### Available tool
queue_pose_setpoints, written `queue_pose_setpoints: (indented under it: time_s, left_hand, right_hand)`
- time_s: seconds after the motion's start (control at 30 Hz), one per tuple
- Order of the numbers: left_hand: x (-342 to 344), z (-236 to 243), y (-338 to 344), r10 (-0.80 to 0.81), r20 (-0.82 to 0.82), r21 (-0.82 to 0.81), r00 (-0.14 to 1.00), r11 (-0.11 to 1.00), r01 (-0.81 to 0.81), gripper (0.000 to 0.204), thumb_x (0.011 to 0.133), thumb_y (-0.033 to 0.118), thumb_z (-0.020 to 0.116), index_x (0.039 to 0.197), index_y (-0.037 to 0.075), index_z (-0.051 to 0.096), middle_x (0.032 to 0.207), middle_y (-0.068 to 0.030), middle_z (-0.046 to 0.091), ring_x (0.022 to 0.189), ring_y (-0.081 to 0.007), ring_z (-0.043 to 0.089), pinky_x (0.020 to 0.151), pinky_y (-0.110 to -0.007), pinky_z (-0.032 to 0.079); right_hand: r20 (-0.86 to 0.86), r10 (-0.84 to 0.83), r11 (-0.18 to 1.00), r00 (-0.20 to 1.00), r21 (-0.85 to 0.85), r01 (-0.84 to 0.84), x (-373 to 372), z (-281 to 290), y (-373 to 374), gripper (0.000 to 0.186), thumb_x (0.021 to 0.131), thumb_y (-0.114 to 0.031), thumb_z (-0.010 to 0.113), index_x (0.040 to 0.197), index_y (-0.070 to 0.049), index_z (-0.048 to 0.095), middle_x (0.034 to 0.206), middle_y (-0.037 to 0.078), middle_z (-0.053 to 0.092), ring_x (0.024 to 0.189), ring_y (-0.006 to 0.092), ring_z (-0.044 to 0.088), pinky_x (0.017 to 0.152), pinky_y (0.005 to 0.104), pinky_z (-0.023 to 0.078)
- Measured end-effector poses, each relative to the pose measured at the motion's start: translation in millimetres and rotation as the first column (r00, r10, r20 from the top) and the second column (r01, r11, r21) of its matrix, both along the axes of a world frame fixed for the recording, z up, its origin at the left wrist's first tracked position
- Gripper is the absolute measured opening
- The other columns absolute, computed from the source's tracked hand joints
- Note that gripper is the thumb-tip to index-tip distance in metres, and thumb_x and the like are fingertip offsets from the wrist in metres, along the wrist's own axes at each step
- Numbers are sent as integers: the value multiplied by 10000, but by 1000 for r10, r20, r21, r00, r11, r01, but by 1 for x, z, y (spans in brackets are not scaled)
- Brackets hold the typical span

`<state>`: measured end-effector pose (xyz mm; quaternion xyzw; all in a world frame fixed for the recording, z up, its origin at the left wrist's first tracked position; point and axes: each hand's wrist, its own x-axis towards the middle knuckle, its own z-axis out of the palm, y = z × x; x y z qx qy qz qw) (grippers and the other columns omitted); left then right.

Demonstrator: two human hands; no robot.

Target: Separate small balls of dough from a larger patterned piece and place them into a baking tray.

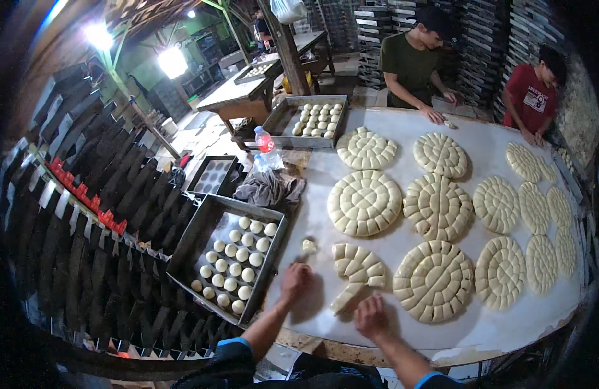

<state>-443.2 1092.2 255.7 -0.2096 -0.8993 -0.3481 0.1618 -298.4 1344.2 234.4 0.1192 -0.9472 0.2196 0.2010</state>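
Observation:
My left hand (296, 284) rests low over the white worktop (299, 324) with fingers curled; whatever lies under them is hidden. Just beyond it sits a small dough lump (308, 246). My right hand (371, 314), fingers also curled, is beside a cut, partly broken-up dough round (358, 262) and its detached strip (345, 298); I cannot make out what it holds. Right of that lies a full scored dough disc (432, 282), with more discs (364, 202) behind. A metal tray (186, 272) of several dough balls (235, 268) stands at my left.
Behind the near tray are a grey cloth (260, 191), a plastic bottle (267, 149), a dimpled pan (209, 175) and another tray of balls (280, 136). Two co-workers (410, 65) (529, 97) work at the far edge. Stacked dark pans (98, 246) crowd the left. A wooden post (293, 65) rises behind.

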Motion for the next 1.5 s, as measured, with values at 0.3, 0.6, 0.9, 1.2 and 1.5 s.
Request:
queue_pose_setpoints:
  time_s: [0.3,0.6,0.9,1.2,1.5]
  left_hand:
    - [12,-70,-87,-91,19,-219,996,971,93,154,794,183,664,931,113,660,915,-87,642,908,-325,605,823,-409,471]
    - [55,-12,8,-260,94,-125,961,955,270,150,766,125,711,893,102,635,958,-86,653,947,-299,592,829,-425,473]
    - [-14,-20,-14,-144,51,109,988,984,137,187,702,109,690,869,114,606,889,-83,612,893,-330,560,786,-425,456]
    - [79,33,-92,-403,624,109,670,893,436,390,871,79,551,1258,34,536,1284,-181,534,1209,-334,503,1034,-430,431]
    - [-149,50,-284,202,154,31,967,977,-209,492,773,42,651,1250,46,530,1143,-203,565,993,-414,580,885,-470,489]
  right_hand:
    - [-45,197,978,979,71,-194,39,1,65,177,683,-161,640,755,-12,577,794,163,557,901,359,564,926,506,447]
    - [88,289,950,953,-147,-274,66,-5,-8,112,795,-93,588,849,2,560,853,196,560,917,419,567,971,577,421]
    - [176,-246,953,953,-135,271,-6,15,-26,104,845,-112,559,876,-15,534,972,194,546,1010,395,507,1036,586,347]
    - [668,-198,899,717,-167,404,62,59,-9,196,865,-182,599,916,0,652,869,169,643,878,323,629,825,449,482]
    - [432,84,861,898,-484,153,-146,131,-188,265,936,-155,526,1102,22,634,1023,164,640,955,292,620,863,386,488]
